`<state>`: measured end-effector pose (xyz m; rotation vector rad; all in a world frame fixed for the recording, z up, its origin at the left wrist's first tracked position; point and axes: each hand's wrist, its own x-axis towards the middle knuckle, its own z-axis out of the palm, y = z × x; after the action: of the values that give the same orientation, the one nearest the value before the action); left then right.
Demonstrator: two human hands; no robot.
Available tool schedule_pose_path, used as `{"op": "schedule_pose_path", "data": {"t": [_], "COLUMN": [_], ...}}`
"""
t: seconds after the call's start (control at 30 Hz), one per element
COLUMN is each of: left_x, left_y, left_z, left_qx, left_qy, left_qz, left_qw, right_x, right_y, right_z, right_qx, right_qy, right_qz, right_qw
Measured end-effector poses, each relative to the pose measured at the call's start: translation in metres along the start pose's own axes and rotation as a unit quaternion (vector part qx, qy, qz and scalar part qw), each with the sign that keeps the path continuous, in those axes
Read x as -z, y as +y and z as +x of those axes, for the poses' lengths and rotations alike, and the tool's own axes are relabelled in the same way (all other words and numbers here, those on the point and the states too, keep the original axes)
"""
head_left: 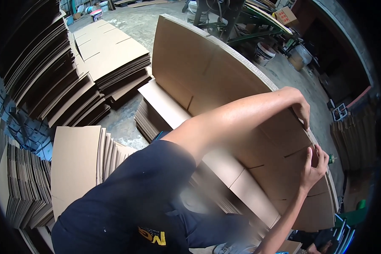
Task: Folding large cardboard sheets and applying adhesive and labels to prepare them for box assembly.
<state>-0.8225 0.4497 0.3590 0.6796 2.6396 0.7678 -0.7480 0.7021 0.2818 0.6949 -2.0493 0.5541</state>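
A thick stack of brown cardboard sheets (228,80) stands tilted up on its long side in front of me, slotted and creased, its pale layered edge along the top. My left arm reaches across its face. My left hand (299,106) bends over the top edge, fingers pointing down and close together against it. Lower along the same edge, my right hand (315,169) grips the stack, thumb on the near face and fingers over the rim. Just beyond the right fingers shows a small green object (331,158), too small to name.
Flat cardboard piles (114,46) stand at the far left, with a tall pile (38,46) beside them. Nearer left are more folded sheets (76,156). Behind the upright stack are a white bucket (264,53), a metal drum (299,57) and a green-framed machine (258,31).
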Motion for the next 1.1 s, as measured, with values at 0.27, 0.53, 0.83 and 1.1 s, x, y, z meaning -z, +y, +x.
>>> {"op": "schedule_pose_path", "data": {"t": [0.27, 0.53, 0.83, 1.1], "left_x": [0.001, 0.002, 0.001, 0.004], "left_y": [-0.006, 0.002, -0.003, -0.007], "left_z": [0.006, 0.004, 0.003, 0.004], "left_qx": [-0.008, -0.007, -0.008, -0.006], "left_qy": [-0.017, -0.029, -0.007, -0.021], "left_qz": [-0.008, -0.024, -0.001, 0.005], "left_qw": [1.000, 0.999, 1.000, 1.000], "right_x": [0.002, 0.002, 0.002, 0.011], "right_y": [0.005, -0.018, -0.011, 0.001], "right_z": [-0.006, -0.008, 0.005, 0.004], "right_qx": [0.001, 0.061, 0.002, 0.038], "right_qy": [0.000, 0.102, -0.012, -0.043], "right_qz": [-0.026, -0.064, 0.007, -0.008], "right_qw": [1.000, 0.991, 1.000, 0.998]}}
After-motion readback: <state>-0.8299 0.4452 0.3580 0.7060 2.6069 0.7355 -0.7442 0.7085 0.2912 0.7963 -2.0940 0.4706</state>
